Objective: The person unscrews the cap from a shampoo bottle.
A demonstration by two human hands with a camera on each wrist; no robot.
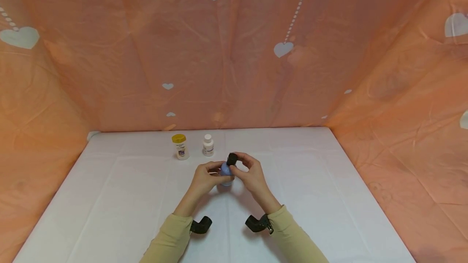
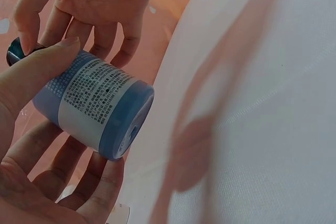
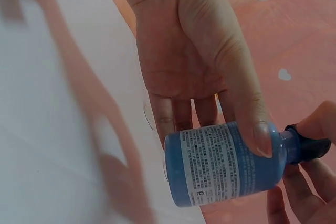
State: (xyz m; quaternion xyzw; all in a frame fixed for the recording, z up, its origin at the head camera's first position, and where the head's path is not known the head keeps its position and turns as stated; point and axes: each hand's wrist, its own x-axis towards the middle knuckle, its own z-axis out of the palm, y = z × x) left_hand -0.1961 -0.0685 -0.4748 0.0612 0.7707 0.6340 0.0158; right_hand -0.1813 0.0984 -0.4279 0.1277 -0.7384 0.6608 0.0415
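Note:
A blue bottle (image 1: 226, 169) with a black cap (image 1: 232, 158) is between the hands at the middle of the table. My left hand (image 1: 203, 178) holds the bottle's body, its thumb along one side and fingers around the other. With thumb and fingers my right hand (image 1: 253, 174) pinches the black cap, which sits at the bottle's neck. In the left wrist view the bottle (image 2: 86, 103) is tilted, its base showing and a white printed label facing the camera. The right wrist view shows the same label and the clear neck beside the cap (image 3: 311, 148).
A white jar with a yellow lid (image 1: 180, 147) stands behind and left of the hands. Right of that jar is a small white bottle (image 1: 208, 146). A white cloth covers the table (image 1: 120, 198), and an orange curtain with hearts (image 1: 248, 84) surrounds its back and sides.

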